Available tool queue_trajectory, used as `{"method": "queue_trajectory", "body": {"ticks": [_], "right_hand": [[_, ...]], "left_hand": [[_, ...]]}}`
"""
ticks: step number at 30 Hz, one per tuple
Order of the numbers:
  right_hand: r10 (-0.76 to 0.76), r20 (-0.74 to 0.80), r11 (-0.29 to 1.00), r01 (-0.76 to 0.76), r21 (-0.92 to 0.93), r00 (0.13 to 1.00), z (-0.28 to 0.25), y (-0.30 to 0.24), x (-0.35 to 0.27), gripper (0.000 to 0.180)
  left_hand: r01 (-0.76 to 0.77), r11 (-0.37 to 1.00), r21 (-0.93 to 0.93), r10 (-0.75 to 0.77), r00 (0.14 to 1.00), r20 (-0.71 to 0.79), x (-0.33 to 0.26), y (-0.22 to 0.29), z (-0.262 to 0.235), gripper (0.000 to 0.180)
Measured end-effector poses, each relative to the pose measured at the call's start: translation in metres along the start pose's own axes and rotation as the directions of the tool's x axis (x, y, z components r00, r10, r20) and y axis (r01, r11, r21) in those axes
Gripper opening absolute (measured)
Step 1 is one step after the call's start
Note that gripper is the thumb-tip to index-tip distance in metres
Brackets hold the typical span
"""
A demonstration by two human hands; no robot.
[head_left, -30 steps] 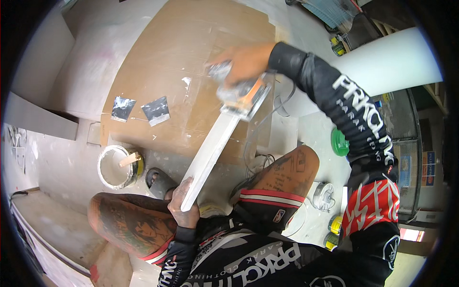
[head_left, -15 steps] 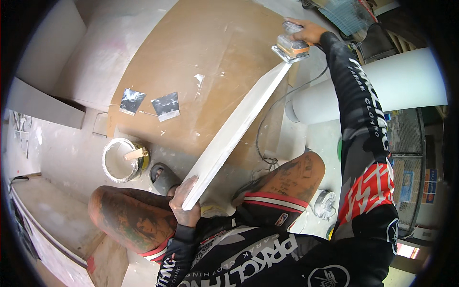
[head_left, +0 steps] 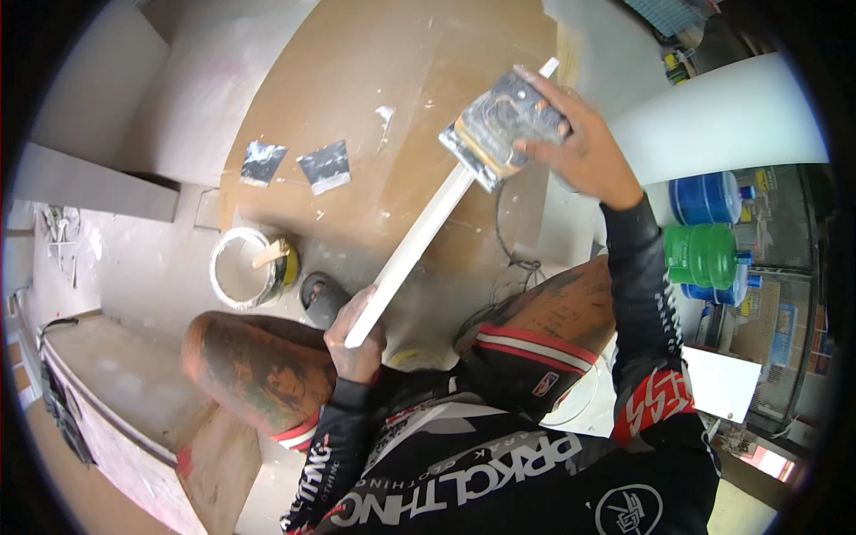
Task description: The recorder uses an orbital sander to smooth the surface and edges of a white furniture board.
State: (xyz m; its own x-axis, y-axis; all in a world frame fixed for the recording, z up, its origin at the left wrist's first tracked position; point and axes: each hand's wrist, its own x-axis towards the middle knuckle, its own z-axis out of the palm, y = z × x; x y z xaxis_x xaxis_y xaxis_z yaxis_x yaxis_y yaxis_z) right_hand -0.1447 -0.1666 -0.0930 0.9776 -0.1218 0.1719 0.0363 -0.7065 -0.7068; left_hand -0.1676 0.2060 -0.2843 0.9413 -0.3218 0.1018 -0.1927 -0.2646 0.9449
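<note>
We see even, soft daylight with only faint shadows. The pale curved sheet (head_left: 722,116) at upper right glares almost white. Straight edges bow toward the black circular rim, and the raised right hand (head_left: 580,147) at upper centre looks slightly motion-blurred.

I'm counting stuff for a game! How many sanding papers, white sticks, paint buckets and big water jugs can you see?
Sanding papers: 3, one in the right hand at, two on the brown board at and
White sticks: 1, held by the left hand
Paint buckets: 1
Water jugs: 2, blue and green
Total: 7
</note>
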Motion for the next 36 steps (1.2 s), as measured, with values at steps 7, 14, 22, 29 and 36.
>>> {"method": "queue_trajectory", "body": {"ticks": [7,14,22,29,36], "right_hand": [[-0.132,-0.025,0.990,0.130,-0.060,0.991,0.084,-0.075,-0.075,0.078],[-0.151,-0.040,0.981,0.154,0.120,0.988,0.145,-0.105,-0.138,0.076],[-0.054,-0.465,0.998,0.068,0.014,0.883,0.184,-0.053,-0.151,0.086],[0.118,-0.716,0.989,-0.019,0.145,0.688,0.165,0.018,-0.107,0.083],[0.434,-0.712,0.782,0.162,0.602,0.551,0.104,0.083,-0.048,0.080]], "left_hand": [[0.135,0.985,-0.104,-0.127,0.988,0.087,-0.001,-0.011,-0.004,0.033],[0.078,0.997,-0.011,-0.075,0.983,0.166,-0.001,-0.022,-0.011,0.023],[-0.042,0.987,0.157,0.006,0.974,0.226,0.006,-0.034,-0.029,0.029],[-0.090,0.978,0.190,0.047,0.974,0.222,0.010,-0.041,-0.031,0.026],[0.023,0.973,0.229,-0.080,0.967,0.242,0.009,-0.025,-0.033,0.021]]}}
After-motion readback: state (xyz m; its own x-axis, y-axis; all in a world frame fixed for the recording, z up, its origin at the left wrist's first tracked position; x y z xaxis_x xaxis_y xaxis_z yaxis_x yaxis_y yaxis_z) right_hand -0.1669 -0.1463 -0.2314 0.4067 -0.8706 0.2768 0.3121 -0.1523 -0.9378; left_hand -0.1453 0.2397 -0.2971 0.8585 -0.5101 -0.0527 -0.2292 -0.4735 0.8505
